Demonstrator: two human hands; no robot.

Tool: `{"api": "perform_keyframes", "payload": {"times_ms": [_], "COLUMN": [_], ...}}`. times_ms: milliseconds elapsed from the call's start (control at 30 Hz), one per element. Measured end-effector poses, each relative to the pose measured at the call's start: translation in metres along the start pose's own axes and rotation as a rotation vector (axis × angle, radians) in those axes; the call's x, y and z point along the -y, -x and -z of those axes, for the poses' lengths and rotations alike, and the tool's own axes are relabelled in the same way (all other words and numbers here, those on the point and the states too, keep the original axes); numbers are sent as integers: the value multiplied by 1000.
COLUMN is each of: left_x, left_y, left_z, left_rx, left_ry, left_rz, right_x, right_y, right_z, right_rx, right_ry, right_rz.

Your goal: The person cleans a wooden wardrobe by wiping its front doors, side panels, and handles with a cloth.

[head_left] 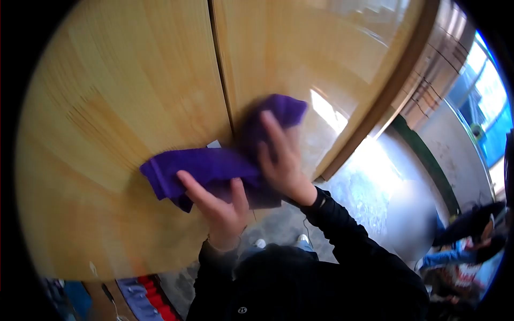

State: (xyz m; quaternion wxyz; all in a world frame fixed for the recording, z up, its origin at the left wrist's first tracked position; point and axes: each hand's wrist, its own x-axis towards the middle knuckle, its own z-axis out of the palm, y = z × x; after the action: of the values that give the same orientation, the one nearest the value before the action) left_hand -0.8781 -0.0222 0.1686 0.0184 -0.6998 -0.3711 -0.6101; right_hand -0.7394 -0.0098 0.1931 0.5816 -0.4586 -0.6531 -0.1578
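A folded purple cloth (pixel 214 163) is spread across the near part of the wooden tabletop, just below the dark seam. My left hand (pixel 222 211) grips its near edge, forefinger and thumb apart on top, the other fingers hidden. At the cloth's right part, my right hand (pixel 286 166) has hold of a raised, bunched portion, with the forefinger stretched over it. This hand and that portion are smeared by motion. A small white tag or paper piece (pixel 214 144) shows behind the cloth's far edge.
The glossy wooden tabletop (pixel 134 96) has a dark seam and a brown right edge. Blue and red fabric items (pixel 152 297) and a dark-handled tool (pixel 108 294) lie lower left. Seated people (pixel 471 243) are at the right, beyond grey floor (pixel 353 187).
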Motion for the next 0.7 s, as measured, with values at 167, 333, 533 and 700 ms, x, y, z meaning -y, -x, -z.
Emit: {"api": "perform_keyframes", "payload": {"times_ms": [167,333,533,700], "left_x": [19,46,72,74], "left_y": [7,45,106,131], "left_z": [-47,-93,-107,-121], "left_rx": [50,-291,-151,158], "left_ry": [-440,-468,-752,-1474], "left_rz": [-147,-158,-138,-285], "right_x": [-40,-65,-87,-89], "right_y": [3,20,87,113], "right_z": [-35,-39,-65,-74], "right_rx": [-56,-22,-18,-75], "right_ry": [-176,-269,-368,-348], "right_rz": [275,393,397,363]}}
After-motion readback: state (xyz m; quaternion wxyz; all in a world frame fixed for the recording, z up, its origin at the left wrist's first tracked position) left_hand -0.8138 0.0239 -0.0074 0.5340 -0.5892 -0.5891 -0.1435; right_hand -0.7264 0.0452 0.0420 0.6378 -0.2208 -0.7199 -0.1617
